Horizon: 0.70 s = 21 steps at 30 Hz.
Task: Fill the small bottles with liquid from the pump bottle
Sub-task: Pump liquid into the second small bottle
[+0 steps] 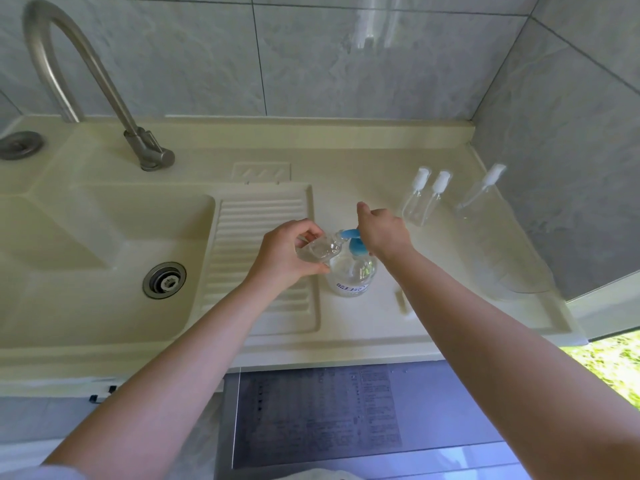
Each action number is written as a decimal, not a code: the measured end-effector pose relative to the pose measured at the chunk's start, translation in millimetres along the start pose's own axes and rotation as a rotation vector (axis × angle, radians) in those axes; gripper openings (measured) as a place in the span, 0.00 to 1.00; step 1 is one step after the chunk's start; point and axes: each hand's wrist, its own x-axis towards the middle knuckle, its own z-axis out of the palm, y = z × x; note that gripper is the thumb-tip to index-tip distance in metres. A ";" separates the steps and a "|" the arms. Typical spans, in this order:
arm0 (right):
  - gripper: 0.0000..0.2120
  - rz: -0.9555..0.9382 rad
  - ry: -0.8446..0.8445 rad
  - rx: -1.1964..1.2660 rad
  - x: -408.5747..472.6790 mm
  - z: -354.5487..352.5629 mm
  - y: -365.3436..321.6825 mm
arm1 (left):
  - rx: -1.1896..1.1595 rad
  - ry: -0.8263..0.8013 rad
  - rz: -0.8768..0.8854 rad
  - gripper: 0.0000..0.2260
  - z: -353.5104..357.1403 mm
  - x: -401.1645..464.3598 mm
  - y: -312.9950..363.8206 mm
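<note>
My left hand grips a small clear bottle, tilted, mouth at the blue spout of the pump bottle on the counter. My right hand presses the pump head, fingers relaxed. Three capped bottles stand near the wall.

The pump bottle has a white label with blue marks, too blurry to read. The grey sheet below has tiny unreadable print.
</note>
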 end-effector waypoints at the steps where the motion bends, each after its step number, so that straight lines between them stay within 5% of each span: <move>1: 0.23 -0.007 -0.006 -0.018 0.0 -0.9 0.1 | 0.001 -0.002 0.003 0.21 -0.1 0.1 0.3; 5: 0.08 -0.038 0.032 -0.014 3.9 4.1 4.3 | 0.013 -0.016 0.005 0.21 0.8 1.1 0.4; 16: 0.25 -0.042 -0.050 -0.061 4.4 -3.4 1.1 | 0.034 -0.016 0.022 0.21 -1.4 1.6 0.1; 21: 0.20 -0.085 -0.021 -0.099 2.4 -0.7 1.7 | 0.023 -0.002 0.017 0.22 0.2 1.5 -0.4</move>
